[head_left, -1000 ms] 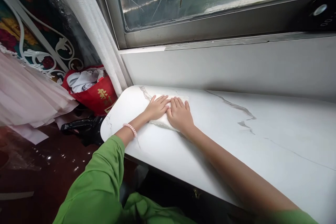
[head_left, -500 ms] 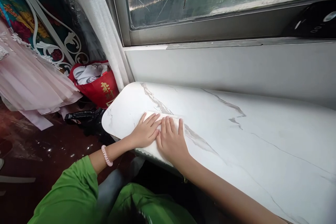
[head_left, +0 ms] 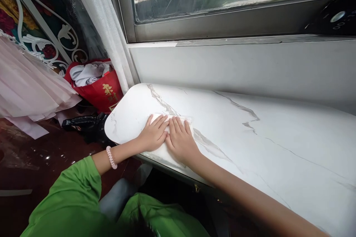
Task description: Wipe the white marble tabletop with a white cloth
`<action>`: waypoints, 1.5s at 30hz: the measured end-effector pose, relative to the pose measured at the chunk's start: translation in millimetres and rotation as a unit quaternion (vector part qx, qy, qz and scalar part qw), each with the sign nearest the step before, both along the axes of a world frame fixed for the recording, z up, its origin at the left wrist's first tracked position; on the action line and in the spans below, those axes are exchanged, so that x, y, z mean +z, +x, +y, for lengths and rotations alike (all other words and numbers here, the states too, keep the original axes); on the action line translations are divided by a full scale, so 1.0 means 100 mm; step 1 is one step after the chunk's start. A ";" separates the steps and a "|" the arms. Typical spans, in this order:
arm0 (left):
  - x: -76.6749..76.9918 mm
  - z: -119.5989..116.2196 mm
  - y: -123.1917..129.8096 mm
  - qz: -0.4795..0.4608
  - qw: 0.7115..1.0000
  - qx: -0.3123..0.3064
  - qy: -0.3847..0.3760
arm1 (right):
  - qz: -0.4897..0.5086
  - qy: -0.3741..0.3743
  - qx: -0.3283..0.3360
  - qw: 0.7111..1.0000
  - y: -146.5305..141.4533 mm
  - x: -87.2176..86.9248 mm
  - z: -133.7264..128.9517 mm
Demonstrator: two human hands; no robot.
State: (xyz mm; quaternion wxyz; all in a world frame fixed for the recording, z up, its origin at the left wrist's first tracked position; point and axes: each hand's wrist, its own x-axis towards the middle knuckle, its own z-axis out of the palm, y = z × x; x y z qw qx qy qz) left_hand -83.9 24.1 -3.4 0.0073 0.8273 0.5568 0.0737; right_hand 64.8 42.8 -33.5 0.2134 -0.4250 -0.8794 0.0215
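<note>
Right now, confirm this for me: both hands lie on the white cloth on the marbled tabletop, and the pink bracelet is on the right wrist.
The wrist is wrong: the head view shows the pink bracelet on the left wrist. The left hand and right hand do lie on the white cloth on the marbled tabletop.

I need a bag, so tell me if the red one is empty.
Not empty: the red bag has pale cloth showing at its open top.
</note>
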 end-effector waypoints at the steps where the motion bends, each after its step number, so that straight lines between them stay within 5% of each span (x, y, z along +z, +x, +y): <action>1: 0.00 0.08 -0.04 0.000 1.000 -0.001 -0.001 | -0.001 -0.004 -0.002 1.000 -0.03 0.00 0.07; 15: 0.05 1.97 -0.79 -0.031 0.999 0.040 -0.003 | 0.056 -0.078 -0.045 0.994 -0.89 0.11 1.96; 23: -0.01 2.34 -0.80 -0.021 0.999 0.034 0.016 | 0.067 -0.045 -0.069 0.994 -0.97 0.03 2.32; 28: -0.05 2.24 -0.82 -0.002 0.999 0.037 0.007 | 0.048 -0.061 -0.071 0.994 -0.96 0.05 2.19; 32: -0.06 1.94 -0.84 0.012 0.999 0.027 0.013 | 0.034 -0.071 -0.069 0.994 -0.95 0.09 1.87; 45: 0.01 0.15 -0.98 -0.014 0.999 -0.015 0.041 | 0.063 -0.101 0.028 0.993 -0.88 0.19 0.16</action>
